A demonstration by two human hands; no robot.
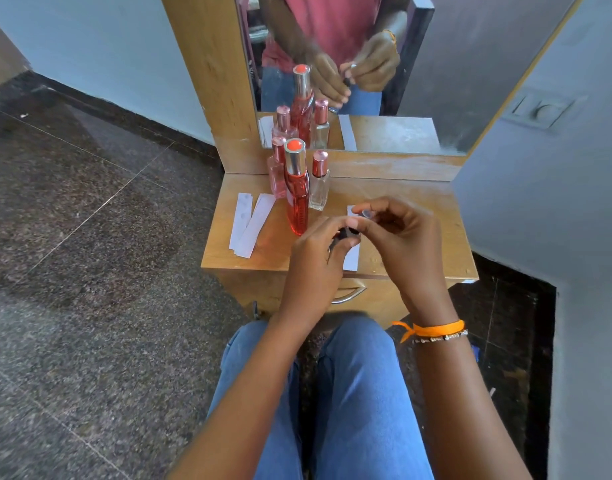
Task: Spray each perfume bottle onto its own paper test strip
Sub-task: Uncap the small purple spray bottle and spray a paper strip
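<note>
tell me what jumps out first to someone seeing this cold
The tall red perfume bottle with its silver cap stands mid-table, flanked by two smaller pink-capped bottles. In front, the left hand grips a small dark bottle while the right hand pinches its cap. Two white paper strips lie left.

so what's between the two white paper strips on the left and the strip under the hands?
Head view: the tall red perfume bottle stands between the two white strips and the partly covered strip.
</note>
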